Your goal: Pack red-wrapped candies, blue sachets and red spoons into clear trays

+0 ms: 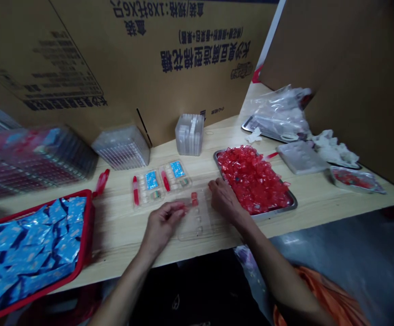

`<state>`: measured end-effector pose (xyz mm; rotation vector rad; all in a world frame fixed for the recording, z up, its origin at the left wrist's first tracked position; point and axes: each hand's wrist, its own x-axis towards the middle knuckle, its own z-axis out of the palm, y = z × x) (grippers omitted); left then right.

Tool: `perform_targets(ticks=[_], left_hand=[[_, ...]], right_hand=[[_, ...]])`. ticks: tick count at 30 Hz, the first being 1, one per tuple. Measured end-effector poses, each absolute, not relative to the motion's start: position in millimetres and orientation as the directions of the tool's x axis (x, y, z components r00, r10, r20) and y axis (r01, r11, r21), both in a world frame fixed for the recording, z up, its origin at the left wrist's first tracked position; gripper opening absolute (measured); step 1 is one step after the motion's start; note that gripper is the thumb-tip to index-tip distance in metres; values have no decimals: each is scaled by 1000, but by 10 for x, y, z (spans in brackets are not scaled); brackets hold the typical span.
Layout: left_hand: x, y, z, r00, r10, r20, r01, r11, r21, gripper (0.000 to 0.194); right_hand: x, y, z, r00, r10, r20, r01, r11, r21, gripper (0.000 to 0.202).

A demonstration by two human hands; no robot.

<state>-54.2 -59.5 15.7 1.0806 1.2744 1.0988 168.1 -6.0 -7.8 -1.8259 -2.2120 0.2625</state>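
On the pale wooden table (115,244), a clear plastic tray (186,230) is lying in front of the person, between the two hands, and two small red pieces (194,199) are sitting in its upper part. The left hand (163,224) is reaching over the left edge of this tray; its thumb and forefinger are lying close together near the red pieces, but I cannot tell whether they are gripping something. The right hand (224,199) is bending its fingers beside the upper right edge of the tray, and here also I cannot tell if it is holding anything. Just to the right of this hand, a metal tray (278,209) is carrying a heap of red wrapped pieces (251,176). To the upper left, two filled clear packs (159,181) are lying side by side, each one showing a blue packet and a red item. Farther left, a red basket (88,222) is holding many blue packets (34,244). Behind, a stack of clear trays (122,147) is standing before a cardboard box (115,90).
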Motion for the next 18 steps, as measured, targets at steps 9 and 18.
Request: perform_targets(ticks=[9,18], left_hand=[[-275,-475,-159,216,966,139,267,-196,944,18],[-188,-581,100,73,997,1,67,-6,998,27]], right_hand=[[1692,-323,-139,-107,971,212,674,228,-703,25],[1457,-613,101,-176,930,322,539,365,-759,27]])
